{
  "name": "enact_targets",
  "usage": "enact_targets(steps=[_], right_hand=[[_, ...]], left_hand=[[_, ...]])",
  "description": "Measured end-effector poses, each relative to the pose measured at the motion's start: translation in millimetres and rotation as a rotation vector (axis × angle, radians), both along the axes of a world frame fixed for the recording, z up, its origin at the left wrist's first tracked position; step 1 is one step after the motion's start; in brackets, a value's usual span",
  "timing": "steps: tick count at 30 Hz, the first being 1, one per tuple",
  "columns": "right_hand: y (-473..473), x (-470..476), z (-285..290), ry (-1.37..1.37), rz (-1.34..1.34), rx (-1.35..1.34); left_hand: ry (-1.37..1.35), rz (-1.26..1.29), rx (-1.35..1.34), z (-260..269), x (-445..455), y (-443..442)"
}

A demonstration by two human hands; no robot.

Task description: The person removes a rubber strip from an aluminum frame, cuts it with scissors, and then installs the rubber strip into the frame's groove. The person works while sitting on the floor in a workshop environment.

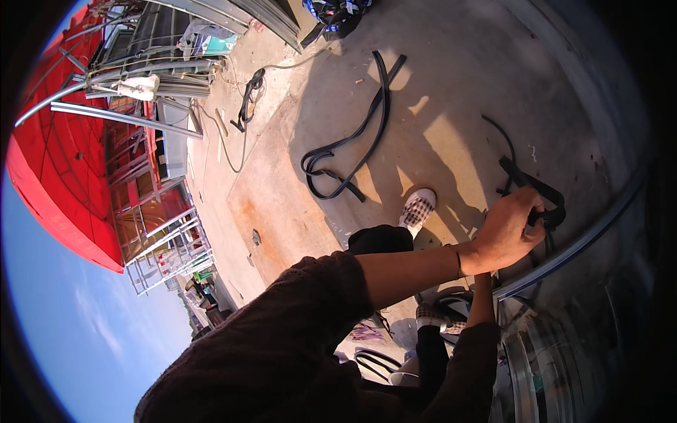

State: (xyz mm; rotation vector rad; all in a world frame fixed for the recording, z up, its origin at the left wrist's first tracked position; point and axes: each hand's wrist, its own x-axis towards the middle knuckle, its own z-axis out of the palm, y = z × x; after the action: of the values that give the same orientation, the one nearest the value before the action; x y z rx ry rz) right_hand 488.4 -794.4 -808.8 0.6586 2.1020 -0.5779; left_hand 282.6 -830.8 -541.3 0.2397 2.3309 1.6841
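My left hand (508, 227) is at the right of the view, its fingers closed on a folded black rubber strip (552, 198). The strip bends around the fingertips, and part of it hangs over the concrete. My right forearm (482, 301) comes up from below and passes beneath my left wrist; the right hand is hidden, so its grip cannot be seen. A curved-looking metal rail (568, 254) lies close to both hands. A longer looped black strip (383, 100) rests on the ground beyond my checked shoe (418, 209).
Another bundle of black strip (251, 98) and a thin cable (232, 166) lie on the concrete. Metal profiles (180, 84) are stacked at upper left beside a red canopy (58, 190). More coiled strips (375, 359) lie near my feet, and a dark bag (336, 16) is at the top.
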Motion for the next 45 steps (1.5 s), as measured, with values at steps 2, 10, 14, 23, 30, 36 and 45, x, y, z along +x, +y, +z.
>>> enact_targets(steps=[2,10,14,23,30,36,45], right_hand=[[-14,14,29,-0.079,-0.045,-0.108],[-53,142,243,0.099,-0.812,-0.479],[-28,173,363,-0.007,-0.950,-0.438],[33,144,538,0.131,-0.479,0.026],[61,74,560,0.114,-0.800,-0.169],[115,1,584,0.113,-1.091,-0.366],[290,-166,607,0.124,-0.751,-0.325]], left_hand=[[-0.027,-0.010,-0.075,-10,11,-11],[-0.389,0.088,-0.230,13,56,-97],[-0.461,0.187,-0.125,85,25,-140],[-0.416,0.146,-0.070,310,-87,-241],[-0.258,0.076,-0.229,402,-122,-275],[-0.102,0.182,-0.330,444,-164,-259],[0.015,0.637,-0.374,502,-225,-228]])
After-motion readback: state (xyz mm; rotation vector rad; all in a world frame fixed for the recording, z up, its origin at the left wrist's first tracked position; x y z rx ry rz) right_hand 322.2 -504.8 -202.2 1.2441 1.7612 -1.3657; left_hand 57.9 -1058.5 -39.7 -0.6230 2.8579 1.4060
